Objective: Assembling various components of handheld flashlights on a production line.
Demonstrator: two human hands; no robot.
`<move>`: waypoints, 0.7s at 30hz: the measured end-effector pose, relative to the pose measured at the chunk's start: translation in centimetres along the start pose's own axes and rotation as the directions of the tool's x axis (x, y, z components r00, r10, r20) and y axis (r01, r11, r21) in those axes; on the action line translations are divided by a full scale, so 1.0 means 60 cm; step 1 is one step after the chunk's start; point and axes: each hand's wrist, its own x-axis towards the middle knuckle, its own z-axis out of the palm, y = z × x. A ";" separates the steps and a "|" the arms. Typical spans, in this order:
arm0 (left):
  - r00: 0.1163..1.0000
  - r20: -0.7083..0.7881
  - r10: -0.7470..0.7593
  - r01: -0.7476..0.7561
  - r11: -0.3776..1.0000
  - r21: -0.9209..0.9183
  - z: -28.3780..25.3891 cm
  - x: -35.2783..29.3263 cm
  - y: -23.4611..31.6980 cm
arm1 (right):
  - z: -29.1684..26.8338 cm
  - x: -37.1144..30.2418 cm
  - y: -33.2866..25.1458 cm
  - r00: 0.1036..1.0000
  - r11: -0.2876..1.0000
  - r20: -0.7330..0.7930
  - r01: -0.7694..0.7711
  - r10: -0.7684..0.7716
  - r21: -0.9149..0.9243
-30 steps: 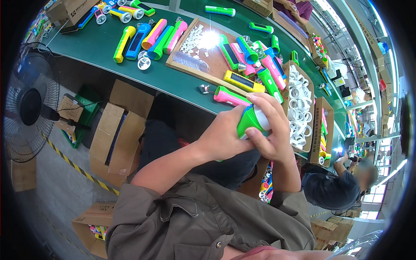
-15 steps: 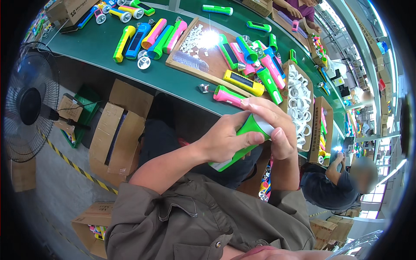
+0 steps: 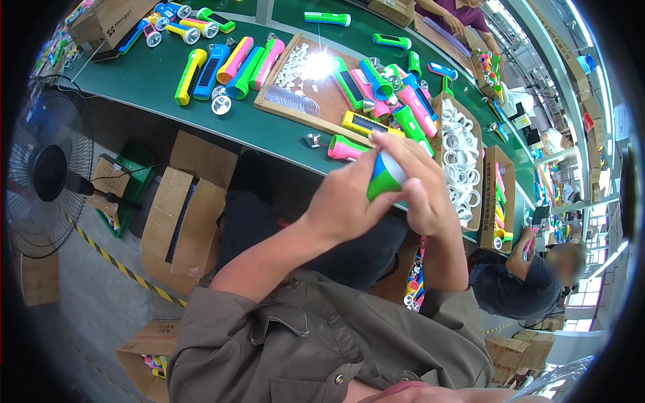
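A flashlight point(image 3: 384, 185), its visible part green with a white band and a bit of blue, sits between the two hands just right of the middle of the frame, in front of the bench point(image 3: 127, 74) edge. The left hand point(image 3: 344, 201) wraps its body from the left, fingers closed around it and thumb along the lower side of the green part. The right hand point(image 3: 424, 188) arches over the white end from the right, its fingers bent and held close together, thumb standing apart from them; whether they pinch or merely cup that end cannot be told. The long axis seems to slope toward the upper right, so the white end faces the right palm while the rest is hidden inside the left hand. The right hand is therefore nearer the white end, the left nearer the green body. Just above the hands, a pink and green flashlight body point(image 3: 346, 148) lies at the bench edge, with a small silver reflector point(image 3: 312, 140) to its left. A yellow flashlight point(image 3: 367, 123) rests by the lower rim of the wooden tray point(image 3: 316, 119), and white rings point(image 3: 461, 158) lie heaped to the upper right of the right hand.
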 end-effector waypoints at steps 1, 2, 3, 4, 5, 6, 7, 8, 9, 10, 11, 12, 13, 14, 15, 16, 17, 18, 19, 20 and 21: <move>1.000 0.006 -0.023 0.023 0.999 0.035 -0.004 0.003 0.002 | 0.005 0.003 -0.003 0.998 0.996 -0.030 -0.051 0.049 -0.071; 0.999 0.012 -0.046 0.045 0.997 0.070 -0.008 0.006 0.005 | 0.008 0.005 -0.004 0.993 0.985 -0.063 -0.106 0.098 -0.140; 0.999 0.017 -0.043 0.042 0.996 0.073 -0.009 0.007 0.004 | -0.002 0.005 -0.004 0.983 0.983 -0.008 -0.184 0.184 -0.003; 0.999 0.035 -0.040 0.038 0.996 0.078 -0.013 0.002 0.004 | -0.016 0.014 -0.007 0.984 0.984 -0.003 -0.179 0.179 0.006; 0.997 0.069 -0.031 0.026 0.997 0.069 -0.010 0.001 0.006 | -0.040 0.026 -0.012 0.968 0.978 0.149 -0.205 0.200 0.020; 0.996 0.078 -0.030 0.026 0.998 0.063 -0.010 0.001 0.008 | -0.055 0.036 -0.012 0.930 0.972 0.299 -0.233 0.214 0.031; 0.996 0.088 -0.012 0.010 0.999 0.031 -0.013 0.003 0.009 | -0.050 0.042 -0.001 0.961 0.994 0.254 -0.105 0.106 -0.017; 0.995 0.097 0.009 -0.009 1.000 -0.005 -0.014 0.007 0.008 | -0.042 0.050 0.003 0.962 0.994 0.249 -0.108 0.109 -0.019; 0.995 0.101 0.013 -0.012 1.000 -0.005 -0.012 0.009 0.006 | -0.031 0.060 0.004 0.970 0.993 0.242 -0.030 0.002 0.112; 0.989 0.093 0.112 -0.114 0.993 0.010 -0.007 0.012 0.004 | -0.023 0.069 0.007 0.969 0.969 0.221 0.051 -0.106 0.241; 0.974 0.084 0.211 -0.213 0.977 0.024 -0.004 0.012 0.002 | -0.009 0.071 0.020 0.961 0.946 0.243 0.051 -0.134 0.320; 0.974 0.084 0.212 -0.215 0.976 0.024 -0.005 0.015 0.005 | -0.004 0.078 0.021 0.961 0.946 0.243 0.052 -0.135 0.319; 0.986 0.113 0.123 -0.148 0.955 0.257 -0.008 0.021 0.009 | 0.001 0.083 0.022 0.935 0.880 0.267 -0.320 0.233 0.352; 0.993 0.115 0.026 -0.078 0.876 0.477 -0.013 0.022 0.012 | 0.005 0.087 0.022 0.769 0.673 0.308 -0.640 0.560 0.372; 0.985 0.148 0.091 -0.155 0.842 0.516 -0.013 0.032 -0.006 | 0.016 0.083 0.054 0.712 0.583 0.276 -0.693 0.646 0.423; 0.985 0.147 0.094 -0.157 0.839 0.521 -0.013 0.035 -0.018 | 0.016 0.088 0.061 0.716 0.587 0.275 -0.689 0.641 0.424; 0.982 0.169 0.089 -0.165 0.843 0.513 -0.013 0.037 -0.027 | 0.016 0.093 0.064 0.628 0.434 0.350 -0.755 0.695 0.492; 0.978 0.191 0.085 -0.172 0.846 0.504 -0.015 0.037 -0.034 | 0.015 0.096 0.069 0.534 0.265 0.431 -0.798 0.728 0.541; 0.974 0.220 0.045 -0.147 0.871 0.469 -0.023 0.039 -0.027 | 0.007 0.091 0.082 0.612 0.300 0.464 -0.756 0.640 0.582; 0.975 0.216 0.051 -0.150 0.869 0.471 -0.028 0.042 -0.025 | 0.003 0.084 0.088 0.617 0.308 0.462 -0.753 0.637 0.581; 0.978 0.204 0.048 -0.122 0.923 0.364 -0.032 0.044 -0.024 | 0.001 0.074 0.090 0.838 0.641 0.269 -0.539 0.475 0.547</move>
